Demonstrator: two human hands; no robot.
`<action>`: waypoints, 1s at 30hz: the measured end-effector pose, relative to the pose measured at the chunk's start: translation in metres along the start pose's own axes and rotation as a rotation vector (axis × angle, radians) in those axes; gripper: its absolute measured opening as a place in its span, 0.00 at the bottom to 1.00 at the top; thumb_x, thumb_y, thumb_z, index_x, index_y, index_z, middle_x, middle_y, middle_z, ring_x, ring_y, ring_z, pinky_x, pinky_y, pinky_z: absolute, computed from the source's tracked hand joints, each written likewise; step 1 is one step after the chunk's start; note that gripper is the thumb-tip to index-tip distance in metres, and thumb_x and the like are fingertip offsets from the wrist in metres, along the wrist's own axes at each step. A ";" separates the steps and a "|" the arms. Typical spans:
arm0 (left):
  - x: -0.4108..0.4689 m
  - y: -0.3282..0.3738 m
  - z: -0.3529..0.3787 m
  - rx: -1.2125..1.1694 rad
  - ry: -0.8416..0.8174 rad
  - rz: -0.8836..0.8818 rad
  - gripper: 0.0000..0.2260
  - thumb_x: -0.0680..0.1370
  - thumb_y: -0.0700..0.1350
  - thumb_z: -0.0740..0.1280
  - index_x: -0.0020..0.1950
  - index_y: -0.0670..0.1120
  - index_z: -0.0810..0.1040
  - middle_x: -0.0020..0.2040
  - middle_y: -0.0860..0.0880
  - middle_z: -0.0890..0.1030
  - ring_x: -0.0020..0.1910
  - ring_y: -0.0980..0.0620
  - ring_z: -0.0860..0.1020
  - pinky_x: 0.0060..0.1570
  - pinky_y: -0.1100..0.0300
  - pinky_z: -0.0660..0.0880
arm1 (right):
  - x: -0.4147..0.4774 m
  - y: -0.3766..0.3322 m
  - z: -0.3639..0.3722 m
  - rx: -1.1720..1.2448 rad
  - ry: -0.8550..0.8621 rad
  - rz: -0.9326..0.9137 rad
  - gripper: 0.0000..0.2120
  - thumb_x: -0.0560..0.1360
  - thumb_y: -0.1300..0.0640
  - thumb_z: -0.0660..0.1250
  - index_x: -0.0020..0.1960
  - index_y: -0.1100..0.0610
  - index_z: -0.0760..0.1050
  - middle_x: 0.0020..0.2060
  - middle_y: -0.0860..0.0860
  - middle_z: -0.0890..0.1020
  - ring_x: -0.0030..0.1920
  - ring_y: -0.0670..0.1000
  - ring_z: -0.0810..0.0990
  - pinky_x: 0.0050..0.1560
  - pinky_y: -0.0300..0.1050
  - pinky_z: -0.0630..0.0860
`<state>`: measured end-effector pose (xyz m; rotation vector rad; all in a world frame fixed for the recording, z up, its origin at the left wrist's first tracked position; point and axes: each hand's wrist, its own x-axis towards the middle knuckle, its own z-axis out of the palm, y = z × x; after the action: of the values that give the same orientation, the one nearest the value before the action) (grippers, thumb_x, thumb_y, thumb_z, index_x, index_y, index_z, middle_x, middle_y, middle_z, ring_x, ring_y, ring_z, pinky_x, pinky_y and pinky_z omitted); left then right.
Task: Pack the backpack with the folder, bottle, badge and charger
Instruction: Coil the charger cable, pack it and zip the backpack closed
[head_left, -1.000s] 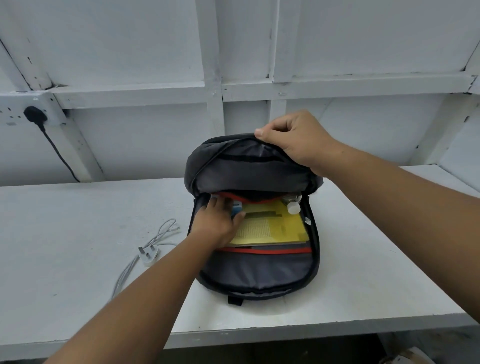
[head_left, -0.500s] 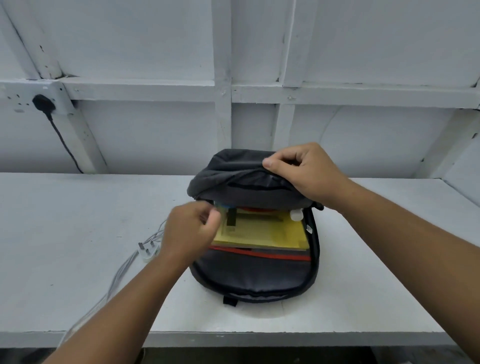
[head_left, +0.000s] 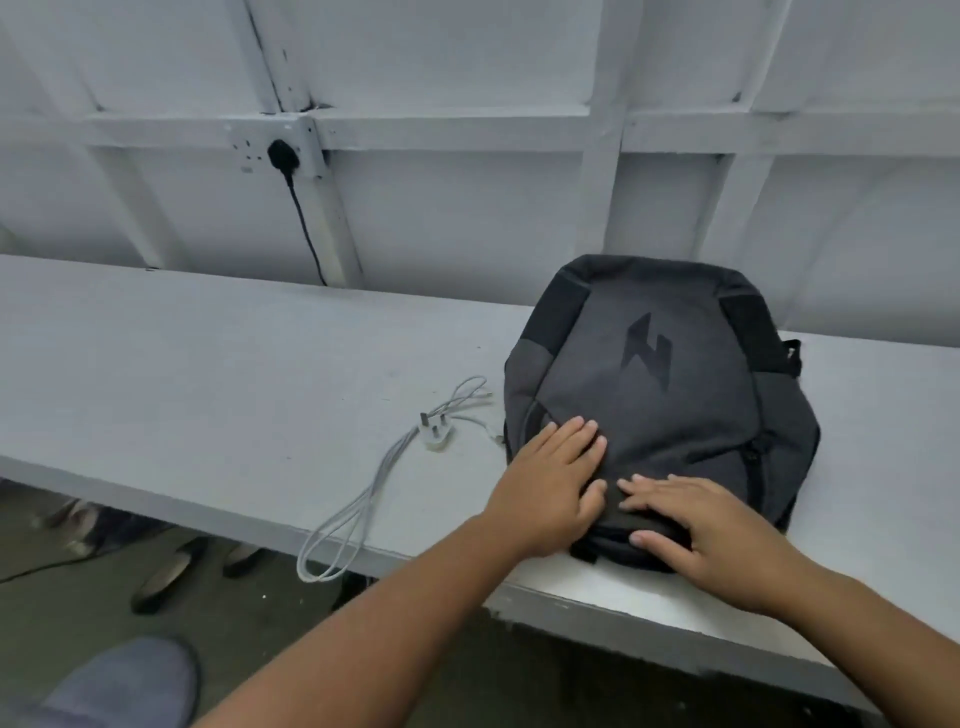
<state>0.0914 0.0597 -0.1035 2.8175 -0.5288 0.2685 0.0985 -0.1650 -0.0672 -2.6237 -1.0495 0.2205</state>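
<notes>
The dark grey backpack (head_left: 660, 384) lies flat on the white table (head_left: 234, 374) with its front flap down, so nothing inside it shows. My left hand (head_left: 550, 483) rests flat on the flap's near left part, fingers straight. My right hand (head_left: 696, 525) lies on the bag's near edge, fingers stretched over the top and thumb against the rim. The white charger (head_left: 435, 434) with its plug and looped cable (head_left: 353, 514) sits on the table just left of the bag; the cable loop hangs over the table's front edge. Folder, bottle and badge are out of sight.
A black plug (head_left: 283, 155) sits in a wall socket at the back, its cord dropping behind the table. Below the table's front edge, dark shoes (head_left: 166, 577) stand on the floor. A grey-clad knee (head_left: 124, 680) shows at the bottom left.
The flap that my right hand held up has come down over the opening. My left hand has left the bag's inside and now lies on top. The view has swung left.
</notes>
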 end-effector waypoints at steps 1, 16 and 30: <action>-0.002 0.001 0.004 -0.001 0.021 -0.010 0.26 0.83 0.52 0.56 0.79 0.43 0.65 0.81 0.45 0.63 0.81 0.48 0.56 0.80 0.52 0.49 | -0.003 0.002 0.006 -0.013 0.013 0.005 0.28 0.76 0.29 0.51 0.68 0.40 0.74 0.70 0.34 0.71 0.71 0.33 0.65 0.76 0.42 0.61; -0.010 -0.032 -0.064 -0.394 0.366 -0.212 0.08 0.79 0.42 0.68 0.55 0.45 0.85 0.50 0.49 0.86 0.49 0.53 0.81 0.53 0.60 0.76 | 0.061 -0.049 -0.005 0.368 0.328 0.278 0.10 0.73 0.43 0.71 0.36 0.46 0.81 0.35 0.40 0.83 0.39 0.41 0.81 0.40 0.45 0.77; -0.017 -0.207 -0.081 -0.406 -0.065 -0.615 0.06 0.74 0.47 0.74 0.41 0.45 0.87 0.35 0.53 0.83 0.37 0.54 0.79 0.33 0.64 0.69 | 0.093 -0.136 0.024 0.352 0.575 0.452 0.09 0.76 0.52 0.72 0.37 0.47 0.79 0.36 0.42 0.81 0.39 0.42 0.80 0.41 0.42 0.78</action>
<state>0.1438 0.2751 -0.0757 2.4409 0.2593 -0.0517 0.0719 -0.0016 -0.0473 -2.3362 -0.2022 -0.2268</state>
